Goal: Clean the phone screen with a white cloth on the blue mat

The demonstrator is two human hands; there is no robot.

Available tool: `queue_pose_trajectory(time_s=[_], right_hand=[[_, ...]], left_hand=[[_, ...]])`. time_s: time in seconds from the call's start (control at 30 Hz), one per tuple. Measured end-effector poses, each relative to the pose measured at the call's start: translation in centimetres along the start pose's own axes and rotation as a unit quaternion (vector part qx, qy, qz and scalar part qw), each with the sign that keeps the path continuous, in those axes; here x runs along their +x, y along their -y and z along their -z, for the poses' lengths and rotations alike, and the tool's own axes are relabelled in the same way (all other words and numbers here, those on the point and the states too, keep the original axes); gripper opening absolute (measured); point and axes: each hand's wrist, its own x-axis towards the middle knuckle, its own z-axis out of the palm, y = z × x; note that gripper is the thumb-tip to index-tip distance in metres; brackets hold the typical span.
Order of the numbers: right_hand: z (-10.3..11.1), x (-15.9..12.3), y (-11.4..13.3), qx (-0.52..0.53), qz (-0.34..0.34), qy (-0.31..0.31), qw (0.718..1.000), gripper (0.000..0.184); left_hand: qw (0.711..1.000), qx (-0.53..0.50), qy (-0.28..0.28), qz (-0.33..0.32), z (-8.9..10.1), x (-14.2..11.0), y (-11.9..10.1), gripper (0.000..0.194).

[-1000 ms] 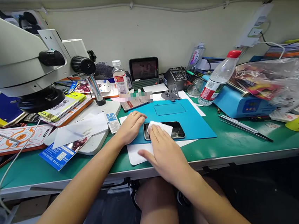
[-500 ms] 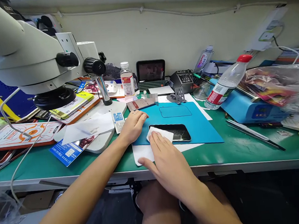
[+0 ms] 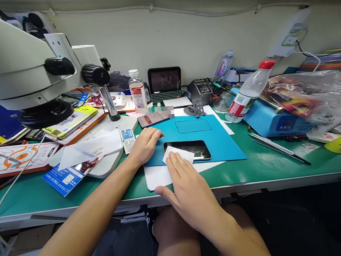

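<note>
Our hands (image 3: 145,146) (image 3: 190,186): two
Phone-shaped devices (image 3: 202,149) under white wipes (image 3: 188,154): one of each
Plastic bottles (image 3: 137,94) (image 3: 224,66) (image 3: 248,96): we count three
Blue mats (image 3: 228,148): just one
Microscopes (image 3: 14,66): one

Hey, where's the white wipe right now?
In the head view, just below the centre, the white wipe lies under the flat right hand, covering the left part of the phone on the blue mat.

- We see a microscope (image 3: 5,75) at the far left, near a stack of booklets (image 3: 72,120).
- We find a small screen (image 3: 165,80) near the wall (image 3: 210,35), between a labelled bottle (image 3: 137,93) and a black box (image 3: 200,92).
- We notice a red-capped bottle (image 3: 242,104) just beside a blue box (image 3: 265,114).
- We have slim tools (image 3: 276,147) lying on the green counter (image 3: 253,170), at the right.
</note>
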Motion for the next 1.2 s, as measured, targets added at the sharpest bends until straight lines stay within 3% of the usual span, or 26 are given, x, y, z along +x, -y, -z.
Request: queue_pose_trajectory(time_s=[0.07,0.27,0.53,0.77,1.03,1.2], right_hand=[[0.2,-0.1,-0.5,0.008,0.011,0.003,1.0,0.087],[0.8,4.6,-1.9,0.026,0.021,0.01,0.999,0.084],[0.3,-1.4,-1.2,0.011,0.034,-0.018,0.999,0.084],[1.2,4.2,-2.6,0.024,0.039,0.0,0.999,0.08],[1.2,-1.9,-3.8,0.025,0.032,0.001,0.999,0.077],[1.4,2.7,-5.7,0.026,-0.007,0.007,1.0,0.081]], left_hand=[[1.0,-0.002,0.004,0.0,-0.1,0.1,0.1,0.039],[1.0,-0.006,0.003,0.018,0.0,0.0,-0.2,0.039],[1.0,0.002,0.002,0.007,0.0,-0.1,0.1,0.04],[1.0,0.015,0.024,0.007,0.1,-0.3,-0.2,0.043],[1.0,0.005,0.03,0.0,0.0,-0.1,0.0,0.041],[0.999,-0.005,0.031,0.026,0.0,-0.1,-0.5,0.038]])
